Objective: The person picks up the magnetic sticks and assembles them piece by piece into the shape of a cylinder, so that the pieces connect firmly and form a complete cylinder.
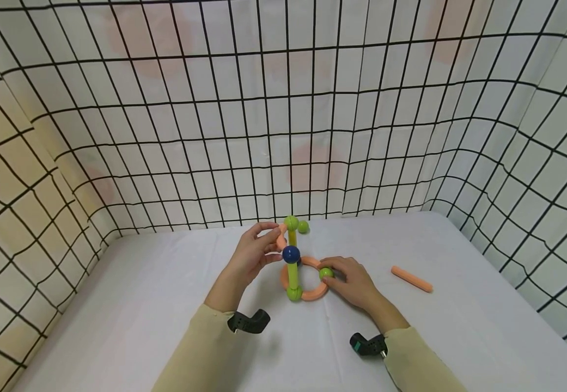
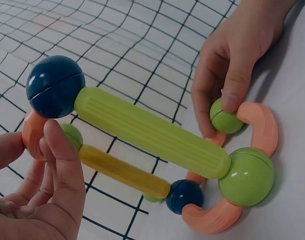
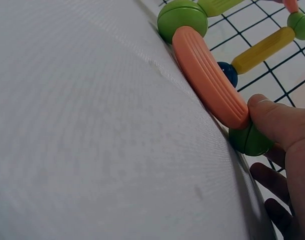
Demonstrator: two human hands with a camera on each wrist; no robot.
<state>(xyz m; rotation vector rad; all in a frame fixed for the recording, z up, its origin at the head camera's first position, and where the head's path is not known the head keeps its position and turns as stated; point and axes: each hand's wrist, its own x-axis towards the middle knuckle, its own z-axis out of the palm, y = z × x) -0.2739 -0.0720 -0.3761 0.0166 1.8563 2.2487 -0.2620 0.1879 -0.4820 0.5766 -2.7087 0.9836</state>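
A toy frame of rods and balls stands on the white table. Its base is a ring of curved orange rods (image 1: pixel 315 294) joined by green and dark blue balls. From the ring rise a light green rod (image 2: pixel 152 132) and a yellow rod (image 2: pixel 123 171). The green rod carries a dark blue ball (image 1: pixel 291 253), the yellow one a green ball (image 1: pixel 291 222). My left hand (image 1: pixel 251 253) pinches a short curved orange rod (image 2: pixel 32 134) between these top balls. At the ring's right side my right hand (image 1: pixel 354 280) holds a green ball (image 2: pixel 225 117) between thumb and fingers.
A loose green ball (image 1: pixel 303 226) lies behind the toy frame. To the right of my right hand rests a straight orange rod (image 1: pixel 412 279). White walls with a black grid (image 1: pixel 312 136) enclose the table (image 1: pixel 165 305) at the back and sides.
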